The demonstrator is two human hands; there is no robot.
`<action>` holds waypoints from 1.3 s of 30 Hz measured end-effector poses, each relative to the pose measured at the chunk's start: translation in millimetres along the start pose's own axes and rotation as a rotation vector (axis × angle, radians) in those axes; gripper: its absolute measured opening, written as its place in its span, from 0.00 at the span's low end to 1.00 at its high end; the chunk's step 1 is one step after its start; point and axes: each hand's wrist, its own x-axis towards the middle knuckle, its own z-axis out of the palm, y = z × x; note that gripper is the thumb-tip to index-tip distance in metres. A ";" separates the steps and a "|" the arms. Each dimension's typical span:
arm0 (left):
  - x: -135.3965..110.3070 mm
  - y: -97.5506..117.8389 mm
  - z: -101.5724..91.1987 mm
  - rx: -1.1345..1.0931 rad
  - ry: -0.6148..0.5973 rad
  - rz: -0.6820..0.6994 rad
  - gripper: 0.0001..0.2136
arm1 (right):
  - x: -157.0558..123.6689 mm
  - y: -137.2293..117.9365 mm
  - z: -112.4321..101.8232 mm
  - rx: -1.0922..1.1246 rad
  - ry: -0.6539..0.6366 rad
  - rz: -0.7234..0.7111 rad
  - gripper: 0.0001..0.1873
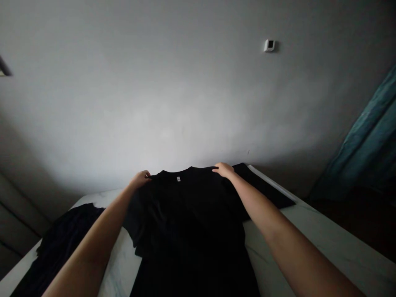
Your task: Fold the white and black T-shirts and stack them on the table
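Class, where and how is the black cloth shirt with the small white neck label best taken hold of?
The black shirt is probably best pinched at both shoulder edges, one grip each, coming from the outer sides. Its shoulders flank the neckline at the far end, so wide-set grips should keep the cloth spread; the left hand and right hand hold it there.

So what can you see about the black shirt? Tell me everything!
The black shirt looks like soft, plain cloth, with short sleeves and a small pale label inside the neckline. It's spread open, neckline toward the wall, and a bit wrinkled. The left hand pinches one shoulder and the right hand the other. Its body stretches over the pale table and out of the picture's bottom edge, so the hem can't be seen.
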 end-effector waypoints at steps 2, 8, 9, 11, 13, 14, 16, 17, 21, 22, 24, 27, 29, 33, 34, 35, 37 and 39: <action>10.8 -4.5 24.5 0.031 0.001 -0.038 0.13 | 15.3 -8.3 26.7 -0.028 0.027 0.039 0.13; 35.0 -12.8 81.2 0.111 0.030 -0.116 0.12 | 55.0 -19.0 91.5 -0.092 0.048 0.090 0.13; 38.6 -14.6 88.3 0.120 0.037 -0.121 0.13 | 59.5 -18.7 98.8 -0.102 0.051 0.095 0.13; 44.5 -18.5 100.2 0.136 0.044 -0.130 0.13 | 66.6 -16.0 110.1 -0.122 0.055 0.104 0.14; 48.2 -23.1 108.7 0.147 0.033 -0.134 0.13 | 72.2 -11.0 117.4 -0.145 0.051 0.117 0.14; 49.3 -25.8 111.5 0.149 0.024 -0.136 0.13 | 74.7 -8.0 119.8 -0.152 0.045 0.127 0.15; 50.6 -32.9 113.7 0.151 0.003 -0.147 0.13 | 79.6 -1.4 121.9 -0.150 0.029 0.140 0.18; 51.1 -37.8 113.0 0.151 -0.011 -0.164 0.14 | 81.9 1.9 121.7 -0.140 0.018 0.140 0.18; 52.4 -69.4 101.7 0.102 -0.108 -0.198 0.17 | 86.6 18.3 112.0 0.009 -0.096 0.054 0.17; 51.4 -79.6 97.8 0.060 -0.150 -0.186 0.17 | 85.5 24.4 107.5 0.086 -0.145 0.018 0.18; 44.8 -99.5 90.0 -0.057 -0.274 -0.179 0.19 | 79.2 39.8 96.6 0.268 -0.248 -0.024 0.22; 21.5 -119.7 76.0 -0.239 -0.505 -0.237 0.20 | 60.7 66.9 78.1 0.457 -0.410 0.031 0.26; 0.4 -122.8 64.0 -0.372 -0.589 -0.202 0.20 | 45.7 81.2 67.0 0.481 -0.497 0.077 0.24; -33.5 -115.3 41.0 -0.725 -0.480 -0.090 0.25 | 23.5 88.8 56.6 0.669 -0.471 0.111 0.12; -37.4 -114.4 38.1 -0.786 -0.433 -0.091 0.27 | 20.6 87.5 56.8 0.732 -0.413 0.126 0.13; -39.2 -114.7 36.9 -0.813 -0.390 -0.098 0.28 | 18.7 86.1 57.7 0.758 -0.338 0.145 0.15; -38.0 -118.1 39.0 -0.722 -0.307 -0.122 0.25 | 16.7 83.9 60.6 0.647 -0.167 0.190 0.18; -34.0 -121.6 44.4 -0.455 -0.192 -0.153 0.19 | 15.5 82.8 63.6 0.390 -0.011 0.233 0.18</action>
